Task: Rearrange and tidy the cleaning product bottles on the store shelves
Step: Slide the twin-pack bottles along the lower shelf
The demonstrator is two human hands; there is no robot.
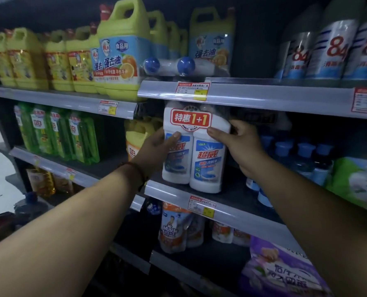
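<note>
A shrink-wrapped twin pack of white cleaner bottles point(196, 151) with a red "1+1" label stands upright at the front of the middle shelf point(232, 213). My left hand point(154, 151) grips its left side, thumb across the front. From the right, my right hand point(240, 144) holds the other side, thumb on the front. A second twin pack with blue caps point(185, 65) lies on its side on the top shelf, caps pointing toward me.
Yellow-green detergent jugs point(118, 52) fill the top shelf's left, "84" disinfectant bottles point(332, 50) its right. Green bottles point(58, 133) stand on the middle shelf's left, blue-capped bottles point(302, 159) and a green pack point(358, 181) on its right. Refill pouches point(174, 228) sit below.
</note>
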